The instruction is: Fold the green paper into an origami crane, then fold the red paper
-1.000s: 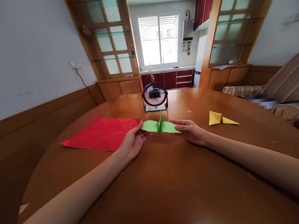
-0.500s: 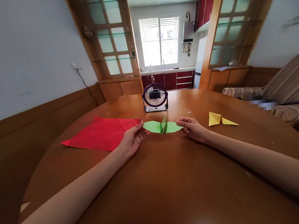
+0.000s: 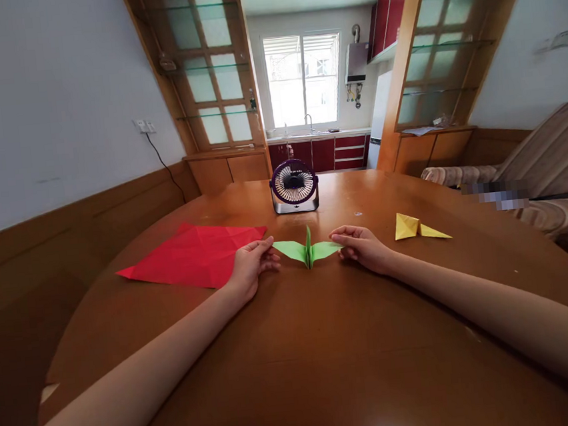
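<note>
1. Wings of the light-green, winged figure of folded paper (image 3: pixel 309 254), spread nearly flat half a second earlier, now rise in a shallow V; its leaning central point stands upright, and the right hand (image 3: pixel 362 249) has shifted slightly inward.
2. Left hand (image 3: pixel 251 264): thumb and fingers pinch the tip of the left wing.
3. Right hand: thumb and forefinger pinch the outer part of the right wing.
4. Position of the green figure: between the hands, over the middle of the rounded, brown wooden tabletop (image 3: pixel 327 343); contact with the surface cannot be determined.
5. Creased, red paper sheet (image 3: pixel 182 257): lying flat toward the tabletop's left edge, partly behind the left hand.
6. Folded, pointed yellow paper piece (image 3: pixel 406 226): toward the right edge.
7. Round, dark-purple fan on a stand (image 3: pixel 294 182): near the far edge, beyond the green figure.
</note>
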The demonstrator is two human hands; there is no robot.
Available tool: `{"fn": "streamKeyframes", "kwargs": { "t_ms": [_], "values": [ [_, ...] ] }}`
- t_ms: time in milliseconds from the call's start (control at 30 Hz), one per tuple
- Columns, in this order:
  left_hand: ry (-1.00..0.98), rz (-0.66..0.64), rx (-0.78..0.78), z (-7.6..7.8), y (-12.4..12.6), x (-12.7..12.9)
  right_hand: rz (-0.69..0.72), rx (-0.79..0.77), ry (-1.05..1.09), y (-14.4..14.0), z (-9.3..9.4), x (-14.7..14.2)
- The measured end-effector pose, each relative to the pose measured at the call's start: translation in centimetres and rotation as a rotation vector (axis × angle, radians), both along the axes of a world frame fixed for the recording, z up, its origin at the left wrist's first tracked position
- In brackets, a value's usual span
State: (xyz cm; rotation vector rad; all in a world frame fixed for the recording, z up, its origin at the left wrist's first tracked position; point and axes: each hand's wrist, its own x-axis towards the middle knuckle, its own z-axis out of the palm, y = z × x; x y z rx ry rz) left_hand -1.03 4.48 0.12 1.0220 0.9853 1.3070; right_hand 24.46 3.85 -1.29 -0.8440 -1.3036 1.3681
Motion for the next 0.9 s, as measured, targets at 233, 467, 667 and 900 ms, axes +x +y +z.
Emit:
{"fn": "streamKeyframes", "kwargs": {
  "t_ms": [233, 467, 667, 900],
  "values": [
    [0.461, 0.222, 0.432, -1.0, 0.5, -0.5, 0.052, 0.049, -0.055, 0.0, -0.1, 0.1],
    [0.862, 0.275, 0.956, 0.0, -2.2, 0.2, 0.077, 0.063, -0.020, -0.2, 0.0, 0.3],
    [0.980, 0.215, 1.074, -0.5, -2.9, 0.8, 0.045, 0.025, -0.009, -0.2, 0.1, 0.3],
    [0.939, 0.162, 0.997, -0.3, -3.0, 1.4, 0.021, 0.011, 0.027, -0.3, 0.2, 0.1]
  ]
}}
